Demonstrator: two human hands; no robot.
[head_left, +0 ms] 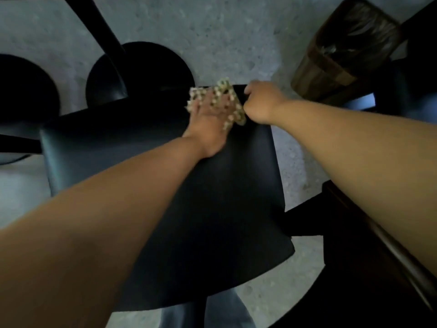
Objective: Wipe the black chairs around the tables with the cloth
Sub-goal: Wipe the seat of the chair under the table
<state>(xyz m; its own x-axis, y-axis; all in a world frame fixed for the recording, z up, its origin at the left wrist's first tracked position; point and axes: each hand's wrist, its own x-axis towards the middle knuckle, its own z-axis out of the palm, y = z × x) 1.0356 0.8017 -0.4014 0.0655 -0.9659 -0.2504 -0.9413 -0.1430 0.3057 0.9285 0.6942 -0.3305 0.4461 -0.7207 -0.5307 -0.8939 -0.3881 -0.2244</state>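
A black chair fills the middle of the view, its square seat tilted toward me. On the seat's far edge lies a pale patterned cloth. My left hand presses down on the cloth, fingers spread into it and blurred by motion. My right hand grips the far right corner of the chair, fingers curled over the edge, right beside the cloth.
Two round black bases and a dark post stand on the grey floor at the upper left. A wooden bin with a dark liner stands at the upper right. A dark table edge runs along the right. Another dark seat shows at far right.
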